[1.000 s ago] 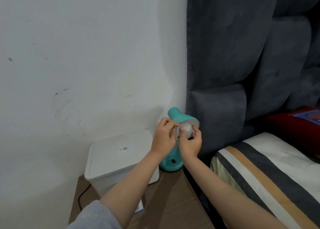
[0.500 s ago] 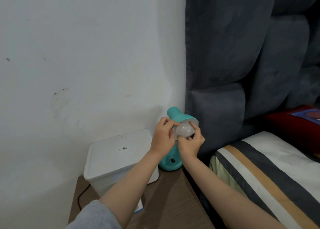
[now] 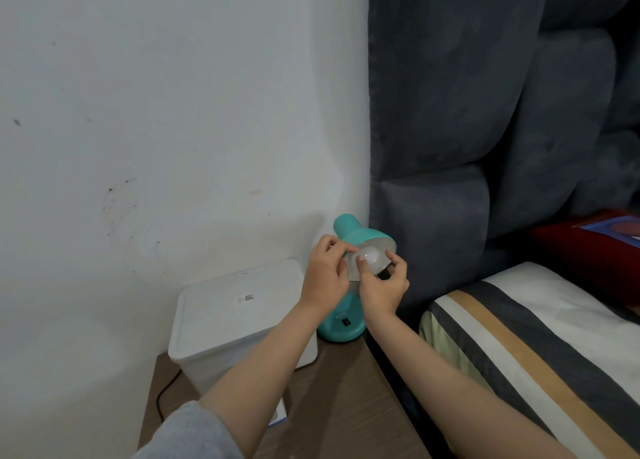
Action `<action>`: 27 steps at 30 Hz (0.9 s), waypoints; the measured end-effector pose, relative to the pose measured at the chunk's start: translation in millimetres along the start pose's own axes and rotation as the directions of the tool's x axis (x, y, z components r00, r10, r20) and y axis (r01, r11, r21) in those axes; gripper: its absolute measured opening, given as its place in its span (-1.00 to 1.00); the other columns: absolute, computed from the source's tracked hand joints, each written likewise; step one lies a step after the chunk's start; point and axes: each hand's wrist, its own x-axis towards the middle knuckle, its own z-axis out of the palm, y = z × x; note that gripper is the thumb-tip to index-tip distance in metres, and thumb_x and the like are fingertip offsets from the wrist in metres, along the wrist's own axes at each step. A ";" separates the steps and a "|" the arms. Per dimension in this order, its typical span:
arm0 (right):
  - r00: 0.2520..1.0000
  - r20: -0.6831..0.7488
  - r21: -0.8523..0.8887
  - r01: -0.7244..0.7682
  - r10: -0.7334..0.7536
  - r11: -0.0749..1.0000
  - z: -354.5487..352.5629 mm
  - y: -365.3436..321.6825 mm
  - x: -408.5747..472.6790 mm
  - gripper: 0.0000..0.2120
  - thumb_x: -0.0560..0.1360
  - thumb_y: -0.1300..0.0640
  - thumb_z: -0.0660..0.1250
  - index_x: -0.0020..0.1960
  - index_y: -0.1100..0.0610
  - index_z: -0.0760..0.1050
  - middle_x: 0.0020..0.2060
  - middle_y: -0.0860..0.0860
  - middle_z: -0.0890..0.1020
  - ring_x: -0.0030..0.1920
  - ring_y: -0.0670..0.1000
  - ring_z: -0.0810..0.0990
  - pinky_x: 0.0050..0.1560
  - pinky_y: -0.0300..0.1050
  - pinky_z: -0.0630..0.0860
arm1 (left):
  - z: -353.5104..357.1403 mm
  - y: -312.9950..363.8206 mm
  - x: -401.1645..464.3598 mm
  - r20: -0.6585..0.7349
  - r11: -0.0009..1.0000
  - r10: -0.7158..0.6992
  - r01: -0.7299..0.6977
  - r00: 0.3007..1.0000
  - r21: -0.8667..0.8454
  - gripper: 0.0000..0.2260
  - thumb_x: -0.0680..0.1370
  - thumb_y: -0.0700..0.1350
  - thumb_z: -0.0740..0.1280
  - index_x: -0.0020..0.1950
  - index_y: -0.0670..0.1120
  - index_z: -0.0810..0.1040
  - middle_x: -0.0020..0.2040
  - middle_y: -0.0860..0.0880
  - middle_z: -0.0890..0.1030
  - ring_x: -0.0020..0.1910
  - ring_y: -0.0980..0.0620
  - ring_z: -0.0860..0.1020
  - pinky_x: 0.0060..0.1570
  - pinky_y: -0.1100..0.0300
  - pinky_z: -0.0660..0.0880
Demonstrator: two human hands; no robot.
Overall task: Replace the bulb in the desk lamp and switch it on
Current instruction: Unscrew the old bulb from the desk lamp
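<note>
The white bulb (image 3: 372, 260) sits in the teal lamp's shade (image 3: 367, 239) (unlit), dome aimed down-right toward the bed (image 3: 540, 334). The right hand (image 3: 382, 287) pinches it from below; the left hand (image 3: 325, 275) grips the shade's rim.

A bedroom: padded headboard (image 3: 485, 112), striped bedding (image 3: 519, 337), bedside table (image 3: 346, 406).

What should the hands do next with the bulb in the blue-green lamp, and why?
Probably keep twisting the bulb. The right hand has its fingers curled round it inside the shade, while the left hand holds the shade's rim to steady the lamp. The bulb is unlit, and whether it is going in or coming out cannot be told.
</note>
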 end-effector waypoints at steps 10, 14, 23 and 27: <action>0.997 0.070 -0.014 0.030 -0.029 0.999 -6.2 -5.4 4.9 -0.58 0.31 0.32 0.50 0.07 0.04 0.46 0.08 0.01 0.52 0.00 0.05 0.58 -0.20 -0.32 0.46 | -0.5 0.6 -0.5 0.022 1.000 -0.017 0.017 1.000 0.014 -0.71 0.45 -0.42 0.24 0.01 -0.09 0.57 -0.06 -0.01 0.44 -0.09 0.05 0.47 -0.11 0.23 0.50; 0.994 0.084 -0.036 0.080 -0.077 0.996 -5.0 -3.0 8.8 -0.54 0.25 0.37 0.51 -0.11 -0.12 0.47 0.10 0.07 0.54 0.01 0.10 0.61 -0.11 -0.15 0.58 | -1.5 2.2 -0.6 0.026 0.999 -0.027 0.027 0.999 0.019 -0.73 0.45 -0.42 0.24 0.00 -0.12 0.57 -0.06 -0.05 0.45 -0.10 0.03 0.48 -0.11 0.23 0.49; 0.993 0.113 0.086 -0.045 0.035 0.995 -5.2 -2.6 7.6 -0.34 0.30 0.32 0.53 0.31 0.08 0.35 0.27 0.09 0.45 0.16 0.05 0.54 0.04 -0.15 0.51 | -3.4 7.3 0.2 0.008 0.998 -0.066 0.067 0.998 -0.008 -0.71 0.44 -0.43 0.23 -0.01 -0.11 0.58 -0.05 -0.03 0.46 -0.07 0.05 0.51 -0.05 0.22 0.52; 0.993 0.046 -0.027 -0.112 0.113 0.993 -4.3 -4.6 8.0 -0.54 0.46 0.09 0.42 0.31 0.16 0.41 0.24 0.11 0.50 0.08 -0.01 0.48 0.00 -0.18 0.39 | -1.2 8.2 -0.7 0.005 0.999 -0.054 0.054 0.999 0.005 -0.73 0.46 -0.42 0.25 -0.01 -0.09 0.58 -0.06 0.01 0.44 -0.09 0.07 0.50 -0.09 0.18 0.55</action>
